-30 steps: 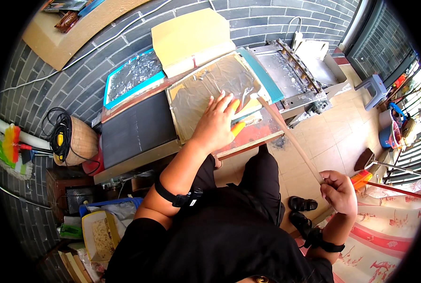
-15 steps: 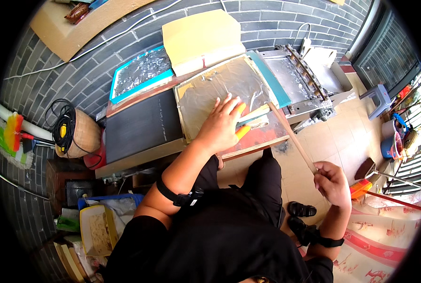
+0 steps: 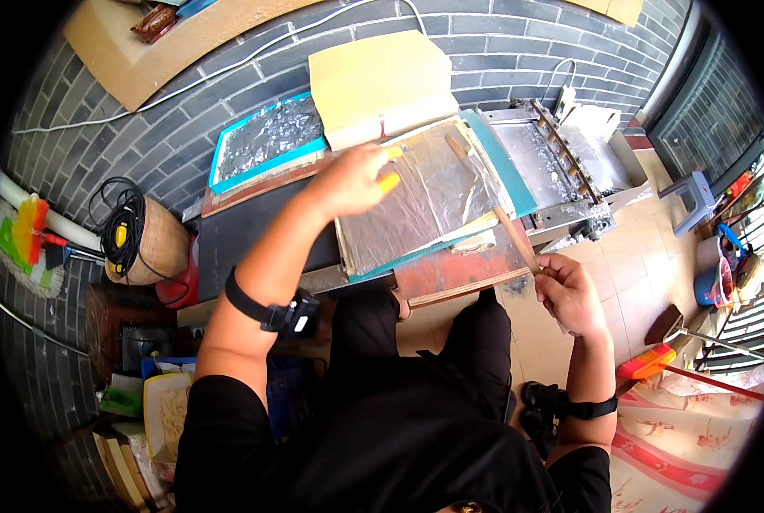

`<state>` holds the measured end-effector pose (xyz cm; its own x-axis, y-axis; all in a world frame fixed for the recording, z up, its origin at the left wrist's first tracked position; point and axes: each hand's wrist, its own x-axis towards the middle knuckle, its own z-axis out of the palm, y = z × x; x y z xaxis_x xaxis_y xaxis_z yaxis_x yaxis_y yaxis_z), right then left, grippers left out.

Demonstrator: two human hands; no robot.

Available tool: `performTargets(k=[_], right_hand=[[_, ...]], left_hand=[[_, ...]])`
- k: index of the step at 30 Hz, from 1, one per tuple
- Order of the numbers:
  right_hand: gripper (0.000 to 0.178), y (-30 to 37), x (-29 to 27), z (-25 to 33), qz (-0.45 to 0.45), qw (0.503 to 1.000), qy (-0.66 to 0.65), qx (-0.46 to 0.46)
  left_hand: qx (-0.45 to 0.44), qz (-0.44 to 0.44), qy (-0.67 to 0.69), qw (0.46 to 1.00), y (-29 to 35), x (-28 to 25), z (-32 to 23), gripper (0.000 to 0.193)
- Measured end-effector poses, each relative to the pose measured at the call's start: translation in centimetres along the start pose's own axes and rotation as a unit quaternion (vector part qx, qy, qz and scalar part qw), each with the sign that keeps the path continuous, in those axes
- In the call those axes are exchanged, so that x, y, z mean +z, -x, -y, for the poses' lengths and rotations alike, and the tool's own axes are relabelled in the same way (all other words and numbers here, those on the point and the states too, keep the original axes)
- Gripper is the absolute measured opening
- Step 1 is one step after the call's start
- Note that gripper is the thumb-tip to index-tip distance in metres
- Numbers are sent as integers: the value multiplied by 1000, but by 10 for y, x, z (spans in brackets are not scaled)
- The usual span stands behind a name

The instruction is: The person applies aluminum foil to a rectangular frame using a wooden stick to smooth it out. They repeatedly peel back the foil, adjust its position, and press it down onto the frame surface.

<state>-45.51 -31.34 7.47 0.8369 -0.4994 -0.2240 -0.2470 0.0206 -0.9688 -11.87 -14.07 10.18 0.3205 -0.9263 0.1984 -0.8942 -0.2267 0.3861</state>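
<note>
Head view, my right hand (image 3: 572, 295) gripping a flat stick (image 3: 516, 240), my left hand (image 3: 352, 181) at a shiny sheet (image 3: 416, 203), its grip not discernible.

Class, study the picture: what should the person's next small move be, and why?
Probably press the left hand flat on the wrinkled sheet to steady it: the right hand grips a thin stick reaching the sheet's right side, while the left is over by its left side.
</note>
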Motion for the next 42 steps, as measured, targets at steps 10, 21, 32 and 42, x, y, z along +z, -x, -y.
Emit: performTargets(k=[10, 21, 32, 42], right_hand=[[24, 64, -35, -2, -38, 997, 49, 37], [27, 87, -22, 0, -74, 995, 31, 56], [24, 60, -5, 9, -64, 996, 61, 34], [22, 21, -2, 8, -44, 998, 33, 37]], left_hand=[[-14, -78, -9, 997, -41, -39, 13, 27], [19, -190, -120, 974, -99, -35, 53, 37], [-50, -161, -279, 945, -131, -4, 106, 45], [-16, -228, -216, 949, -104, -33, 42, 34]])
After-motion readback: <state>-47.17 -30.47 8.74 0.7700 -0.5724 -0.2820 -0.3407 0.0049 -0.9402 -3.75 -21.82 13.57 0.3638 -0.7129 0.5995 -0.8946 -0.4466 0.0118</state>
